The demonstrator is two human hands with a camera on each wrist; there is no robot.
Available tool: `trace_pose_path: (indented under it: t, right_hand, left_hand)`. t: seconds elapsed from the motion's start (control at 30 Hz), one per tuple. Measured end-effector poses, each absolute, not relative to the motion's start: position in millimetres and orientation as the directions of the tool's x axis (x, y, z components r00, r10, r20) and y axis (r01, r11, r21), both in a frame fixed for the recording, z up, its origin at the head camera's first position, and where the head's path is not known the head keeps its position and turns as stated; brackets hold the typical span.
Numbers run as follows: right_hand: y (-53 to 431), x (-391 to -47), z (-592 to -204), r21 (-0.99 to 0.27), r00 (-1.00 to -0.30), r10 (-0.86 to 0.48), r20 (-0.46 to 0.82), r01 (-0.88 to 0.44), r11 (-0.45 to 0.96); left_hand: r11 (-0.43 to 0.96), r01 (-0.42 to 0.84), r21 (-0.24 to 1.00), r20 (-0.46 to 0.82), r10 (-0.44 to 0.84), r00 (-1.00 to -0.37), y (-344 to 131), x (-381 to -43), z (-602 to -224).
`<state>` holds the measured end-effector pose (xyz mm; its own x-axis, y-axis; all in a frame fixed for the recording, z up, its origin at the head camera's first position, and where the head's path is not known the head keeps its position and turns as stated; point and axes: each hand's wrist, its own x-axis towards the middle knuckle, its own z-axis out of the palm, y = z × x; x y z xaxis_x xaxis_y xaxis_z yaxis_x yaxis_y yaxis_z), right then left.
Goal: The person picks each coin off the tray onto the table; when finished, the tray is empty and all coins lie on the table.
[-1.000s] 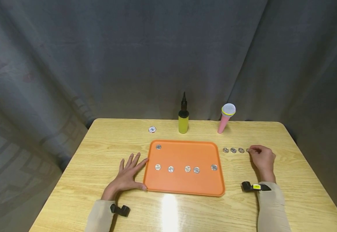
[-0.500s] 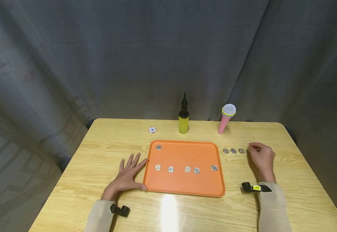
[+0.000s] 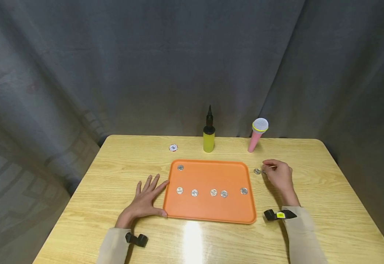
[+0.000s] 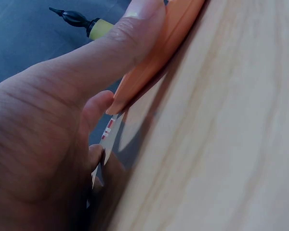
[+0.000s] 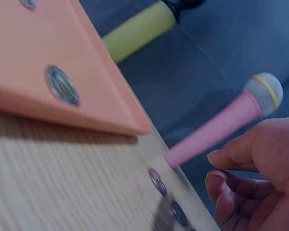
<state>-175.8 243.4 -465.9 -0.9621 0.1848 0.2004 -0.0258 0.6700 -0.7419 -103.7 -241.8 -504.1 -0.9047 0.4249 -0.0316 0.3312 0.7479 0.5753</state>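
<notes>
On the left, my left hand [image 3: 145, 202] has its fingers spread, with the thumb and index finger touching the left side of an orange tray [image 3: 208, 213]. In the left wrist view its thumb [image 4: 130, 33] lies against the tray's rim. To the right of the tray, my right hand [image 3: 280, 178] hovers over a row of silver coins, fingers bent and fingertips close together. One coin [image 3: 257, 171] shows fully and a second coin [image 3: 263, 172] is partly covered by the fingertips. No coin is visible between the fingertips in the right wrist view; the palm is hidden.
Several silver coins, such as this coin [image 3: 194, 193], lie inside the tray. Behind it stand a yellow hand pump [image 3: 208, 142] with a black nozzle and a pink toy microphone [image 3: 255, 141]. A poker chip [image 3: 173, 147] lies back left. A grey curtain [image 3: 192, 73] hangs behind the table.
My right hand has moved left along the coin row, from its right end to the second coin. The coins farther right are out of sight now. My left hand and the tray stay put.
</notes>
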Motion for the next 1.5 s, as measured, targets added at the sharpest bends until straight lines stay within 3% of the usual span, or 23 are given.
trace_pose_path:
  t: [0.67, 1.5]
  right_hand:
    - [189, -185, -466, -0.733, -0.983, -0.007, 0.185, -0.143, 0.666]
    - [103, -198, -458, -0.779, -0.98, -0.145, 0.138, -0.198, 0.595]
  left_hand:
    - [0.743, 0.344, 0.574, -0.022, 0.434, -0.901, -241, -104, -504]
    - [0.744, 0.351, 0.569, -0.013, 0.435, -0.9, -242, -104, -504]
